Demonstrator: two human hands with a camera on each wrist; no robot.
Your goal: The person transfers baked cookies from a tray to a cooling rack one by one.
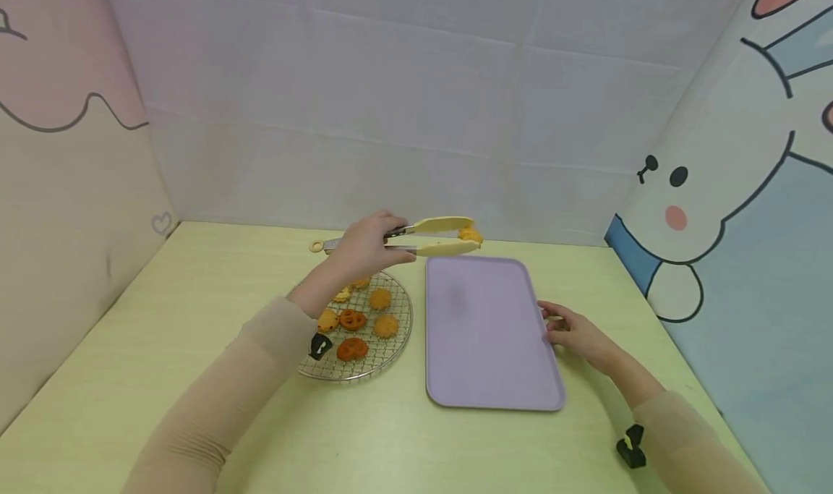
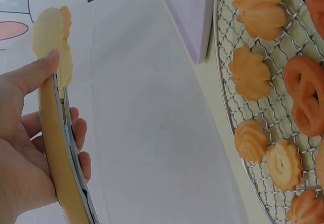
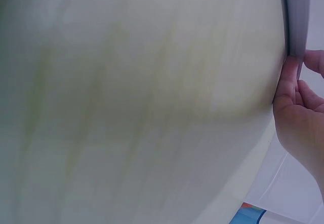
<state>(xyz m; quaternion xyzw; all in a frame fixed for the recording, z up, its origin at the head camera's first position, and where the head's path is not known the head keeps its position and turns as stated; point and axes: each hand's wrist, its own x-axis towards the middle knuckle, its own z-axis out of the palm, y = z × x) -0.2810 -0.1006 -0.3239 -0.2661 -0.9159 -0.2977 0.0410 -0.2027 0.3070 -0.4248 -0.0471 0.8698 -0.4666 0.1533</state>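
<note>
A pair of tongs with pale yellow tips (image 1: 447,249) is gripped in my left hand (image 1: 366,247), thumb on one arm and fingers curled round the other. Between the tips sits a small golden cookie (image 1: 470,235), held in the air just past the far edge of a lilac tray (image 1: 488,335). My right hand (image 1: 581,341) pinches the tray's right rim, thumb at the top edge and fingers against the outer side. Left of the tray, a round wire rack (image 1: 393,353) bears several cookies, among them a brown pretzel-shaped one (image 1: 352,320) and a flower-shaped one (image 1: 380,299).
The pale yellow-green table (image 1: 390,443) carries the rack and tray side by side. A white sheet wall (image 1: 390,118) closes off the back, with printed panels at left and right (image 1: 768,277). My left forearm covers the rack's left part in the head view.
</note>
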